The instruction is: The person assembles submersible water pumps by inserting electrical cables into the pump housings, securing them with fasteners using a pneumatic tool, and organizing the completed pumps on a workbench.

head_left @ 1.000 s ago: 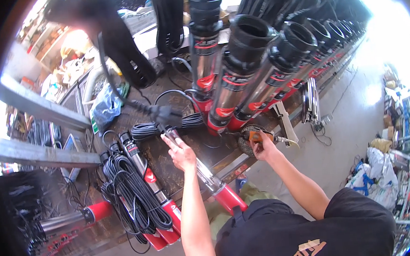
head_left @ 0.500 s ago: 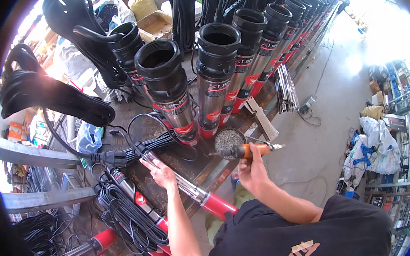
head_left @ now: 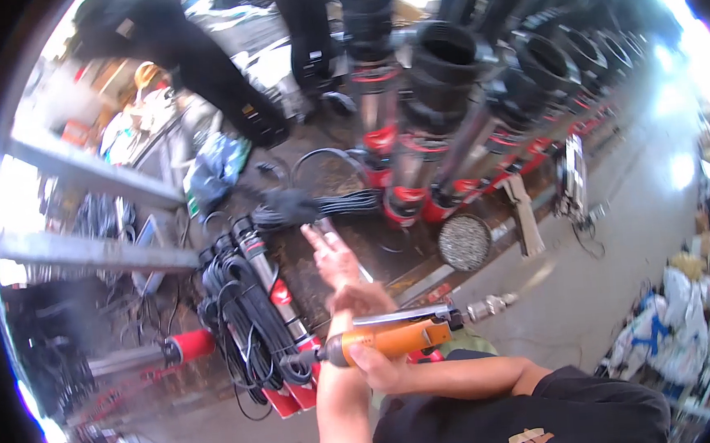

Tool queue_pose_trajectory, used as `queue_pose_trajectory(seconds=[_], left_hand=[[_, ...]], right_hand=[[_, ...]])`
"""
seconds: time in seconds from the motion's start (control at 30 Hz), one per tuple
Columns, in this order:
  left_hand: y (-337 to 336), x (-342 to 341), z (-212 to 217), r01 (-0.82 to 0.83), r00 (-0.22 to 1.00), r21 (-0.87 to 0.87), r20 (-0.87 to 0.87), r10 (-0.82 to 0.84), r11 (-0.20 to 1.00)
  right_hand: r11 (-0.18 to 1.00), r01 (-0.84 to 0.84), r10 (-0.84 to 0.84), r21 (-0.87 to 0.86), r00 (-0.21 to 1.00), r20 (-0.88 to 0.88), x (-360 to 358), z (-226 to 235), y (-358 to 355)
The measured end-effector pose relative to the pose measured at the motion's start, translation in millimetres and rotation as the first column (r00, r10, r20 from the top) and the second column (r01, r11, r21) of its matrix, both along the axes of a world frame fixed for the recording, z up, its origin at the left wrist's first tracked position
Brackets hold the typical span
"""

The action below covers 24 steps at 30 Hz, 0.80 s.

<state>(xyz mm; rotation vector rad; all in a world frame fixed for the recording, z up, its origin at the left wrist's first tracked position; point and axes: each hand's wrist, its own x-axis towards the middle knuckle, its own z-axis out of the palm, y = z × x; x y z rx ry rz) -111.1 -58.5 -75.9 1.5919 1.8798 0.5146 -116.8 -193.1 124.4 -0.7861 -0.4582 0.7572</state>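
Observation:
My right hand (head_left: pixel 378 370) grips an orange air screwdriver (head_left: pixel 396 340), its thumb against the body. The tool lies level across my left forearm, its dark tip pointing left and a metal hose fitting on its right. My left hand (head_left: pixel 335 260) rests with fingers stretched out at the upper end of a steel pump tube (head_left: pixel 365 272) lying on the bench. Arms and tool cover most of that pump; a bit of its red end (head_left: pixel 424 355) shows below the screwdriver. A round tin of small metal parts (head_left: pixel 465 243) stands to the right of my left hand.
Upright steel-and-red pumps (head_left: pixel 409 172) with black collars line the bench's far side. Left of my arms lie more pumps with a coiled black cable (head_left: pixel 251 319). Grey metal rails (head_left: pixel 102 247) jut in from the left. A beige bracket (head_left: pixel 522 214) sits at the bench edge.
My right hand has brought the screwdriver leftward and closer to me, from beside the tin to over my left forearm. My left hand stays at the pump. The view has shifted and blurred.

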Motion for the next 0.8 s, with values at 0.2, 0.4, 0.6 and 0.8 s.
queue_pose_trajectory(seconds=[0.2,0.4,0.6,0.8], left_hand=[[-9,-9,10,-0.054,0.99,-0.044,0.13,0.059,0.998],[-3,-3,2,-0.031,0.992,0.043,0.123,0.025,0.999],[1,-6,7,-0.019,0.991,0.001,0.136,0.019,1.0],[2,-8,0,-0.024,0.992,0.043,0.124,0.019,0.999]], right_hand=[[0.975,-0.179,0.111,0.133,0.907,0.407,22,-38,95],[0.992,-0.128,0.096,0.025,0.85,0.518,64,-83,175],[0.995,-0.04,0.077,-0.097,0.902,0.425,77,-120,201],[0.996,-0.041,0.076,-0.084,0.879,0.471,82,-144,209]])
